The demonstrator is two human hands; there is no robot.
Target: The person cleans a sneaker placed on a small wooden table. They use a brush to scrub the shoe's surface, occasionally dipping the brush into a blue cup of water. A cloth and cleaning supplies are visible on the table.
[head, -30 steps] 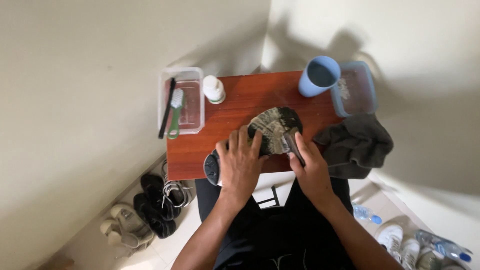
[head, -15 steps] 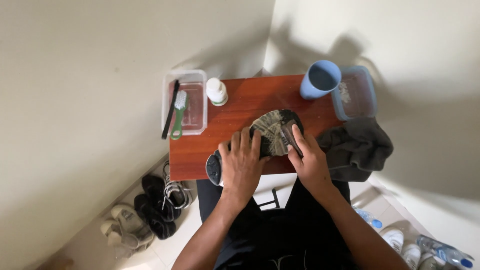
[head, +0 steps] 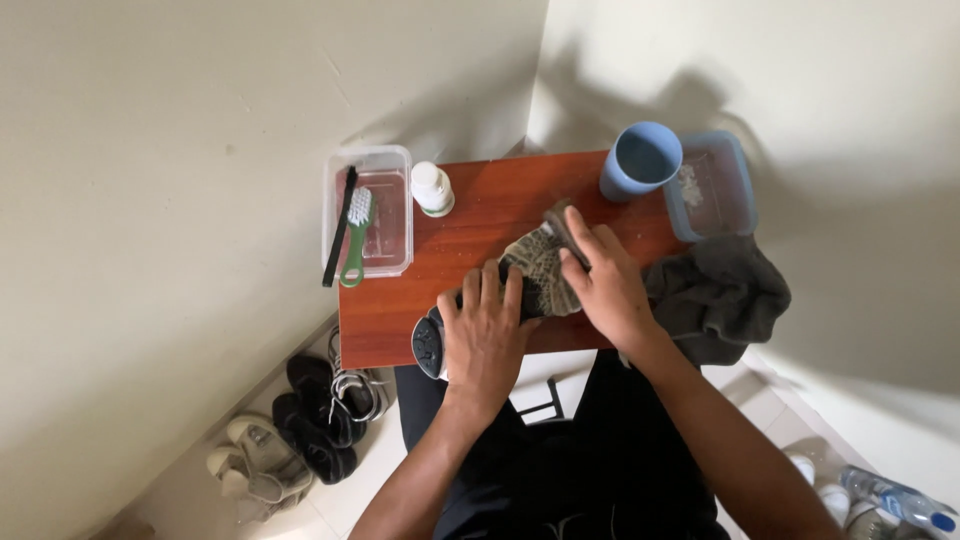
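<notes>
Head view: shoe [head: 500, 295] lay sole-up on red-brown wooden table [head: 480, 225], near front edge. Left hand [head: 487, 335] pressed flat on it, fingers spread. Right hand [head: 605, 280] closed around grey rag [head: 545, 265], rubbing the sole. Wiping looked midway. Green brush [head: 357, 235] idle in clear tub [head: 367, 210]; blue plastic cup [head: 640, 160] nearby.
</notes>
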